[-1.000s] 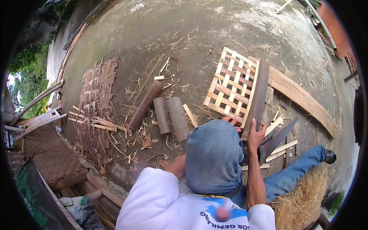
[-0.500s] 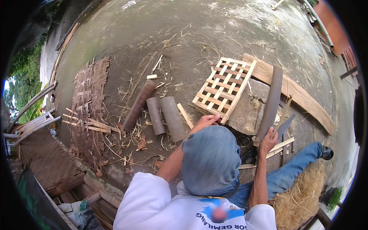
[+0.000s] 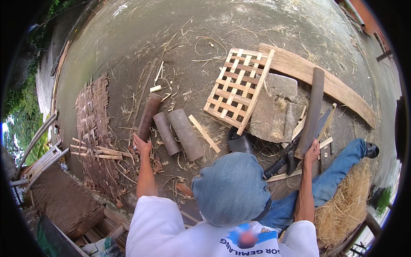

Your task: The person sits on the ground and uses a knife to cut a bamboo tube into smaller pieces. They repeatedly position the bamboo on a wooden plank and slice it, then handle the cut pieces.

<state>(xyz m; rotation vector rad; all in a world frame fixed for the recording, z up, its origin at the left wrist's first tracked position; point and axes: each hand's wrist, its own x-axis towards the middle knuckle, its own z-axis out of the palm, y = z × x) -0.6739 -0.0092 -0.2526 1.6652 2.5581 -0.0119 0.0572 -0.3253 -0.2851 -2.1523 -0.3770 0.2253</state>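
Observation:
My left hand [image 3: 142,145] reaches to the near end of a dark brown bamboo tube [image 3: 150,112] on the ground, fingers closed about that end. A small pale bit shows by its fingers, too small to name. Two shorter greyish bamboo tubes [image 3: 185,133] lie to its right. My right hand [image 3: 313,150] is closed on a thin bamboo slat [image 3: 329,121] that points up and away. Right beside it are the near end of a long curved bamboo piece [image 3: 313,103] and a saw blade [image 3: 322,125].
A woven bamboo lattice [image 3: 238,88] leans by a rough stone block [image 3: 276,109]. Behind lies a wooden plank [image 3: 317,75]. A woven mat [image 3: 92,120] with loose slats is at left. A black object [image 3: 239,143] sits near my head; straw-like shavings [image 3: 342,205] are heaped at right.
My left hand has left the lattice's near edge and moved left to the dark brown tube. My right hand stays by the long bamboo with the slat. The view has shifted slightly.

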